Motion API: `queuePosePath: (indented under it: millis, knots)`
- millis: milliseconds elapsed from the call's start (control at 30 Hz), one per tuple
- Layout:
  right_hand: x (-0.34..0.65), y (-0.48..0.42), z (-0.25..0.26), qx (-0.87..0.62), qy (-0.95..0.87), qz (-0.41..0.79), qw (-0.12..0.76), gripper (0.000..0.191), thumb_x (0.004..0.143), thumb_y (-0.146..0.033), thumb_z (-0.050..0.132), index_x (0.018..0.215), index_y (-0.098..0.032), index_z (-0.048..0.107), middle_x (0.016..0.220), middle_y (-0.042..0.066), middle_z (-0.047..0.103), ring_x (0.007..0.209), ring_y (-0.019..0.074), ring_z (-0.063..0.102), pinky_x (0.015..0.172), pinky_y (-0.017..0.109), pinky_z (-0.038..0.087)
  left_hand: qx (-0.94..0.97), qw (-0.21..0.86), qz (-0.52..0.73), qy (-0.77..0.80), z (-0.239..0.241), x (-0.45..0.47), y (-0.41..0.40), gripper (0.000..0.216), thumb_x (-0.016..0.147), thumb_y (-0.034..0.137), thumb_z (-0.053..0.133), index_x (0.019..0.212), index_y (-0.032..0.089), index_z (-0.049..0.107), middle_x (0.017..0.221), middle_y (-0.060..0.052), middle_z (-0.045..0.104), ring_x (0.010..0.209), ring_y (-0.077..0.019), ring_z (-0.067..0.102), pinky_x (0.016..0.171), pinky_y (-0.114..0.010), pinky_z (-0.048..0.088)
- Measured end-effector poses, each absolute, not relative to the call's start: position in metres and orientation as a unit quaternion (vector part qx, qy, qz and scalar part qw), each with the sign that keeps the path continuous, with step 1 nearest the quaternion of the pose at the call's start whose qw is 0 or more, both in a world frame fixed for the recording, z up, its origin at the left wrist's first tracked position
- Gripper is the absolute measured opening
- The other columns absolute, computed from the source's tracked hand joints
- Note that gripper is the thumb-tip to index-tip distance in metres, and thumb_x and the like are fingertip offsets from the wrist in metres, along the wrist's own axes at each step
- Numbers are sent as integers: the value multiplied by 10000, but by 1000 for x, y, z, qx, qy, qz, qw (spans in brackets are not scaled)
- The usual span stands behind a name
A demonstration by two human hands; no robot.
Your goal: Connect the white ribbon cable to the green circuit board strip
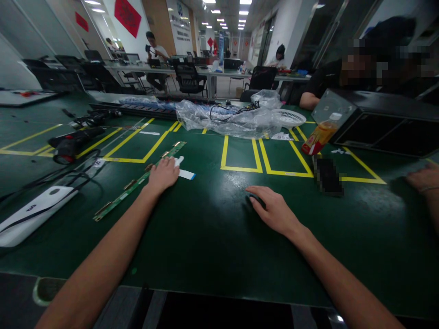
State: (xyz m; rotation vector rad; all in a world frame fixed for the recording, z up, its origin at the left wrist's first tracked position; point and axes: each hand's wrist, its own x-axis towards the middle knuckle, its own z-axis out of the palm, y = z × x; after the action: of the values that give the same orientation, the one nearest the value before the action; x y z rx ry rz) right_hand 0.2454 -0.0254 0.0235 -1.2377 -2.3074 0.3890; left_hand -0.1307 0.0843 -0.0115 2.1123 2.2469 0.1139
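Note:
My left hand [163,175] is closed over the middle of a long, narrow green circuit board [132,187], which lies slantwise on the table with several connectors along it. A white flat ribbon cable [187,174] with a blue end sticks out from beneath that hand on its right side; where it joins the board is hidden. Just above the tabletop, to the right, my right hand [272,208] is open and holds nothing, its thumb apart from its bent fingers.
Left lie a white device [34,212], cables and a black-red tool [73,144]. Clear plastic wrap [226,119] covers things at the back. To the right are a drink bottle [320,135], a dark blurred object [328,176], a black case [387,121] and another person's hand [423,177].

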Motion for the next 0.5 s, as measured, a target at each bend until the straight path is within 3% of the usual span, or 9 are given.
queuePosePath:
  millis: [300, 500]
  knots:
    - [243, -27, 26, -445, -852, 156, 228, 352, 1013, -278, 468, 1323, -221, 622, 1293, 97, 688, 1217, 253, 619, 1041, 483, 507, 607, 49, 54, 791, -12, -149, 87, 756, 986, 616, 170, 1599, 188, 278, 1644, -222, 230, 1496, -477, 212, 1082, -798, 200]
    - [243, -27, 25, -443, -855, 152, 222, 339, 1014, -279, 470, 1307, -204, 625, 1286, 104, 692, 1213, 251, 620, 1039, 485, 510, 668, 1, 39, 743, -3, -129, 79, 742, 1006, 565, 213, 1496, 45, 414, 1618, -275, 255, 1515, -433, 189, 1139, -712, 211]
